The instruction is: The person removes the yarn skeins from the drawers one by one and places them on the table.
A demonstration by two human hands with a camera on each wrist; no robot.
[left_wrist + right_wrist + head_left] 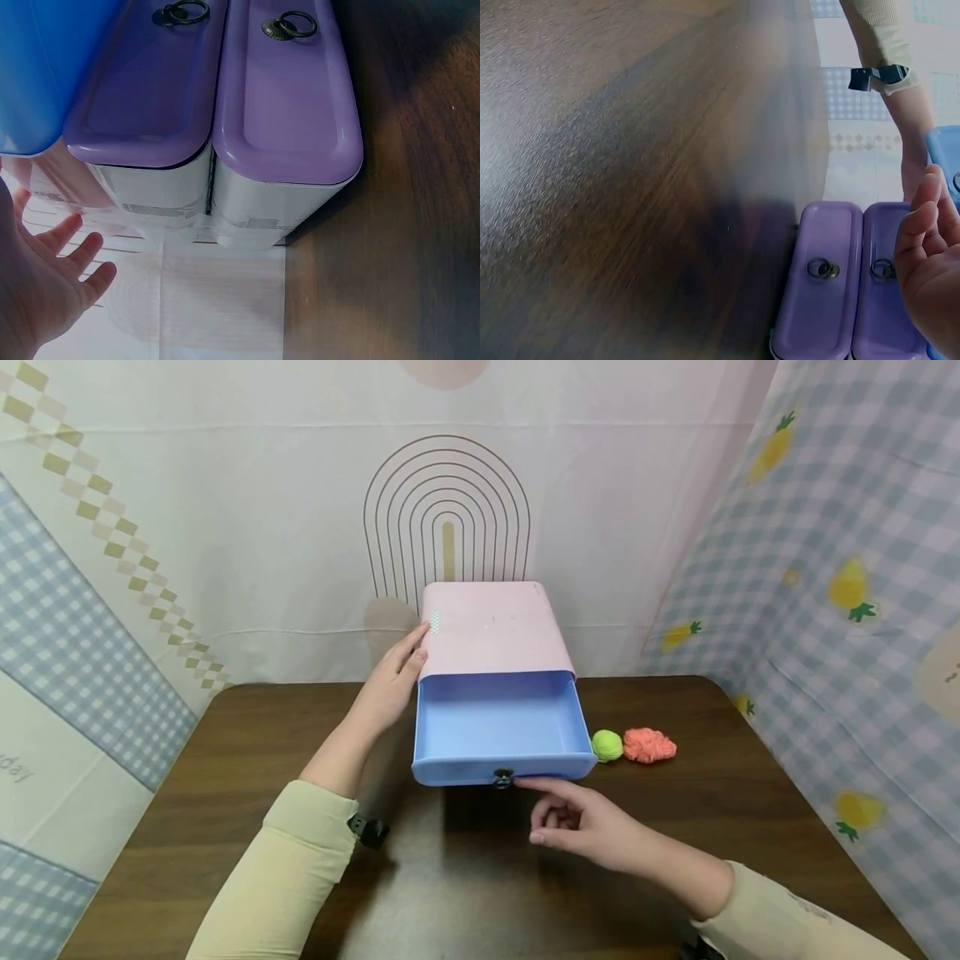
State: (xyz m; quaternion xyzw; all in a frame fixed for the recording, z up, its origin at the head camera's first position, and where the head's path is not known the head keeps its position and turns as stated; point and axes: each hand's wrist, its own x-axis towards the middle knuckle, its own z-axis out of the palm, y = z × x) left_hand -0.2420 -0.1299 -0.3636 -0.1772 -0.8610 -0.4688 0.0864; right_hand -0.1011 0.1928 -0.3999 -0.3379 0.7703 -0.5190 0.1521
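Note:
A pink-topped drawer cabinet (pixel 491 627) stands on the table with its top blue drawer (pixel 495 718) pulled out; nothing shows inside it. My left hand (pixel 387 685) lies with extended fingers against the cabinet's left side. On the drawer's front is a dark metal ring pull (pixel 502 778). The straight index finger of my right hand (pixel 592 822) reaches the ring, while its other fingers are bent and its thumb stays apart. Whether the fingertip passes through the ring cannot be seen. Below, the left wrist view shows two purple drawers (pixel 289 97), pushed in, with ring pulls.
Right of the cabinet, a lime-green yarn ball (pixel 607 745) and a coral yarn bundle (pixel 649 746) lie on the brown wooden table (pixel 705 810). A patterned cloth (pixel 285 527) hangs behind, and a checked one (pixel 810 577) at the right.

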